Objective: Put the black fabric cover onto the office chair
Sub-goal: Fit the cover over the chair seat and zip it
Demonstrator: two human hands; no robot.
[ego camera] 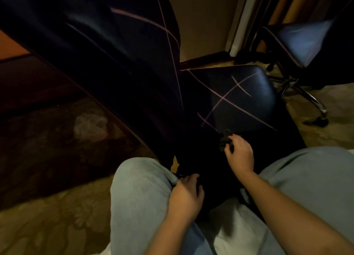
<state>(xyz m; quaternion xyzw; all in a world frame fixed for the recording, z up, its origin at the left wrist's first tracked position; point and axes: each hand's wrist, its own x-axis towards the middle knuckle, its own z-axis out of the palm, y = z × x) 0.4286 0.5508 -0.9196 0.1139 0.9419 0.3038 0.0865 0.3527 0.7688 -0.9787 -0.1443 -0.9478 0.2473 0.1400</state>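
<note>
The office chair point(235, 93) stands right in front of me, its dark seat crossed by thin pale lines, its tall backrest point(107, 49) leaning up to the left. Black fabric cover point(208, 164) drapes over the seat's near edge and down between my knees. My right hand point(240, 155) pinches a bunched fold of that fabric at the seat's front edge. My left hand point(186, 194) grips the fabric lower down, beside my left knee. The dim light hides where the cover ends.
A second office chair point(306, 42) with a chrome star base point(304, 95) stands at the back right. A crumpled clear plastic bag point(90, 126) lies on the patterned carpet at left. A wall and skirting run behind. My knees in light jeans flank the chair.
</note>
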